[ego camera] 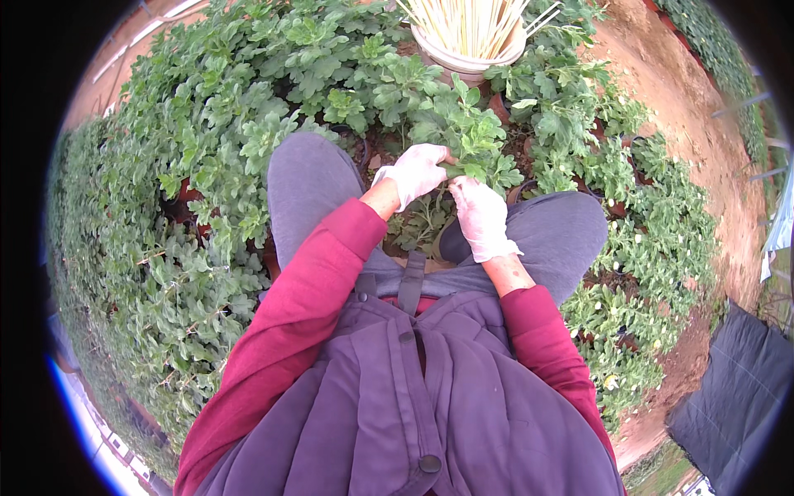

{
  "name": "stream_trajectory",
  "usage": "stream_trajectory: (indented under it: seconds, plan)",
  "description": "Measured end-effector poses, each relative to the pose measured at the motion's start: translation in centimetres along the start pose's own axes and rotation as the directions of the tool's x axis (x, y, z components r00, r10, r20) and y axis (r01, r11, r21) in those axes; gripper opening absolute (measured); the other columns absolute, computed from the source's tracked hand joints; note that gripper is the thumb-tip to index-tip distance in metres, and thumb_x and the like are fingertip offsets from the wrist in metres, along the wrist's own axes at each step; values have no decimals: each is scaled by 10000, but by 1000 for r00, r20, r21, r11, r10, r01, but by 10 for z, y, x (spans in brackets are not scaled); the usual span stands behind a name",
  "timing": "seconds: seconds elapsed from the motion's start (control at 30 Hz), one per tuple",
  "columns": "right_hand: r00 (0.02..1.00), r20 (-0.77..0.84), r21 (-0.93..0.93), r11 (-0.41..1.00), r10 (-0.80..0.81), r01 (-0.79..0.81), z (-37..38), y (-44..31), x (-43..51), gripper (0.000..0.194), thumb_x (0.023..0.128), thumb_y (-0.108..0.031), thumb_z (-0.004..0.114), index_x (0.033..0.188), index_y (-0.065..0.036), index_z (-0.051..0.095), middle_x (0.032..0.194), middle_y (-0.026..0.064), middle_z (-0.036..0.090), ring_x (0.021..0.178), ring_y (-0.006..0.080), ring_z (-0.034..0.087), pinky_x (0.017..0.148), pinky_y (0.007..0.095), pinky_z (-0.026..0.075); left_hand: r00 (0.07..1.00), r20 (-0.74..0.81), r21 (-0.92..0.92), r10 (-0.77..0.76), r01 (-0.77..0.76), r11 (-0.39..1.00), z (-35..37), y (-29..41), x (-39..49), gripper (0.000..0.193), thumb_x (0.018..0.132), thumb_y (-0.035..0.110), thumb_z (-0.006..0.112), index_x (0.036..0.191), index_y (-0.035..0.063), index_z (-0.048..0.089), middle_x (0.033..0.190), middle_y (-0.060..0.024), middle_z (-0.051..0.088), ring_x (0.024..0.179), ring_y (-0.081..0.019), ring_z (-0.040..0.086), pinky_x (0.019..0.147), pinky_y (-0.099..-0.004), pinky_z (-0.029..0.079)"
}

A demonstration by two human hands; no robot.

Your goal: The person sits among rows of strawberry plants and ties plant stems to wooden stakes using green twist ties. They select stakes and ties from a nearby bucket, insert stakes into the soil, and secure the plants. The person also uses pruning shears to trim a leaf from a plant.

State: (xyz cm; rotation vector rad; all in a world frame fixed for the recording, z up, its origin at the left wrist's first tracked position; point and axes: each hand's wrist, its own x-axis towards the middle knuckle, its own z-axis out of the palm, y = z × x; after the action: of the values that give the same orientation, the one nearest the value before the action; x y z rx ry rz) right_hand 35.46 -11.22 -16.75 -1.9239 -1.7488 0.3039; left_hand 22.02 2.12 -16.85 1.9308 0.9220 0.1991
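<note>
My left hand [417,173], in a thin whitish glove, has its fingers at the lower leaves of a leafy green potted plant [472,133] between my knees. Close by on the right, my right hand [481,214], gloved the same way, pinches at the base of that foliage with thumb and forefinger. The fingertips of both hands nearly meet there. Leaves and the fingers themselves hide what lies between them, so a hold on a stem or leaf cannot be made out. Lower leaves [422,224] show beneath my hands.
Beyond the plant stands a whitish bucket [462,62] full of thin pale sticks [465,25]. Dense rows of potted plants [211,124] surround my legs on both sides. A bare dirt path [688,105] runs along the right, with black sheeting [735,390] at lower right.
</note>
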Motion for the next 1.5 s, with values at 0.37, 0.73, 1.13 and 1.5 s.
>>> stream_trajectory:
  seconds: [0.37, 0.73, 1.13, 1.5]
  plan:
    - [1000, -3, -56, 998, -13, 13, 10, 8, -5, 149, 926, -220, 703, 951, -80, 658, 849, 129, 695, 755, 336, 688, 661, 429, 548, 989, 107, 184, 101, -119, 976, -2, -7, -7, 291, 839, 157, 678, 1111, 80, 744, 1024, -203, 735, 1000, -386, 702, 891, -422, 563]
    - [908, 208, 538, 732, 364, -417, -55, -8, -11, 243, 982, -86, 631, 1206, -3, 680, 991, 93, 743, 813, 147, 709, 702, 290, 536, 945, 85, 285, -317, 282, 916, -24, -5, -20, 285, 872, 85, 595, 1113, 62, 747, 1129, -211, 731, 1092, -388, 697, 935, -425, 562]
    - [898, 159, 682, 612, 410, -400, -107, 48, 120, 238, 1044, -148, 591, 1219, -32, 703, 1034, 63, 747, 849, 114, 710, 716, 245, 542, 786, -291, 18, -545, 574, 819, 61, -120, 29, 266, 949, 222, 603, 1132, 38, 666, 1188, -250, 699, 1154, -432, 650, 996, -477, 529]
    - [996, -30, 203, 977, 79, -71, 2, 44, 284, 394, 882, -320, 776, 1140, -27, 722, 950, 114, 742, 863, 216, 703, 818, 348, 545, 797, 153, -941, -584, 298, 160, 133, -227, 78, 321, 1002, 339, 589, 1112, 63, 712, 1073, -88, 743, 930, -246, 678, 857, -382, 527]
